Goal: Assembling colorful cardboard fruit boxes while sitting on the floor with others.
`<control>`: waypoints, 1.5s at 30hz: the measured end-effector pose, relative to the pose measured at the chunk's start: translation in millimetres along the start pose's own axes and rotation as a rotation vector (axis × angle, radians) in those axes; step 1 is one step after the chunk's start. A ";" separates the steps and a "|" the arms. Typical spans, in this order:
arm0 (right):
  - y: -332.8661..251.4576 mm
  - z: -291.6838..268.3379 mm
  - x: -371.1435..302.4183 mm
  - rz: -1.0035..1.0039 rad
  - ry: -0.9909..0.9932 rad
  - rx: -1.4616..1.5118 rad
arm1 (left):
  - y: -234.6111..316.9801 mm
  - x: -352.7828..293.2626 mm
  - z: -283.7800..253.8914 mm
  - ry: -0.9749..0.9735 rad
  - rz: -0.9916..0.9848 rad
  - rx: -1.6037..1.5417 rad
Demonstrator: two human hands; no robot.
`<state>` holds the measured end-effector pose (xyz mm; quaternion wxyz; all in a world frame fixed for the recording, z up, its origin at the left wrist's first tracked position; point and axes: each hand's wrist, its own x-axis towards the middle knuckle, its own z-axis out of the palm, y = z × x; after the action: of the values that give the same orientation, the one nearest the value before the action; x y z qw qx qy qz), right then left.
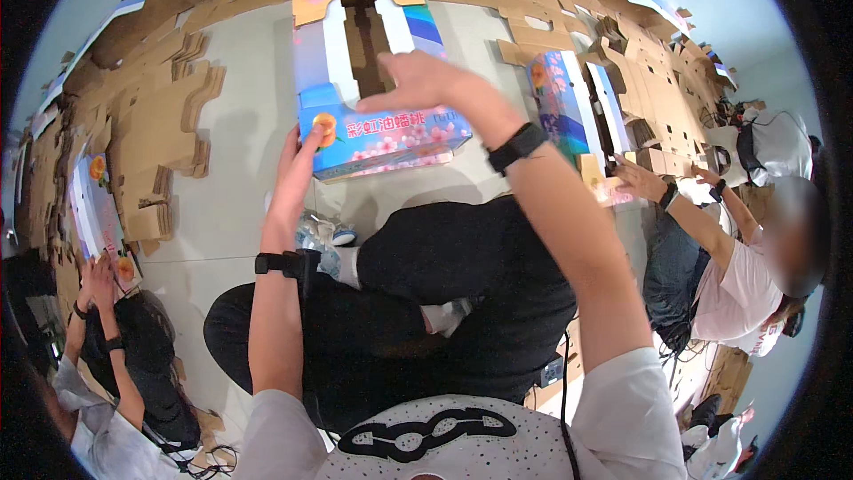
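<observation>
A colourful cardboard fruit box [391, 147], printed with peaches and pink blossoms, sits on the floor in front of my crossed legs. Its top has a long opening between white flaps, and the brown inside shows through. My left hand [296, 160] holds the box's near left corner, with the thumb on the printed front and the other fingers mostly hidden along the side. Over the near end of the opening, my right hand [422, 82] has its thumb and fingers apart. It is slightly blurred, and whether it touches the top panel I cannot tell.
Flat brown cardboard blanks [169, 133] lie in piles to the left, with more cardboard [657, 98] to the right. On the right a co-worker's hands [640, 180] are at a similar box [562, 98]. Another person's hands [99, 280] touch a box [96, 200] on the left.
</observation>
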<state>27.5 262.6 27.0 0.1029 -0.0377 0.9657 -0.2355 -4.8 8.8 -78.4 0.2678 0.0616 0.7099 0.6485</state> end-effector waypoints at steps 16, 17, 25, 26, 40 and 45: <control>-49.9 54.0 -10.0 0.103 0.303 -0.139 | 7.5 -3.6 0.4 -0.036 -0.057 -0.144; -46.1 42.8 -11.1 0.099 0.319 -0.137 | 3.2 0.8 0.8 -0.044 -0.001 -0.162; 45.1 -4.6 -53.7 0.035 0.075 -0.175 | 4.2 -5.0 -2.2 0.078 -0.020 -0.121; 45.1 0.8 -56.6 0.036 0.155 -0.248 | 4.3 -4.4 -1.8 0.057 -0.026 -0.096; 37.0 21.2 -34.1 0.072 0.422 -0.247 | -25.4 -1.0 2.9 0.008 0.232 0.563; 46.3 -32.5 -77.5 -0.009 0.176 -0.082 | -28.2 4.7 1.1 0.077 0.081 0.544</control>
<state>95.0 327.6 47.7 0.0148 -0.0253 0.9796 -0.1986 -1.0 7.6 -106.7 0.1880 0.1347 0.8645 0.4462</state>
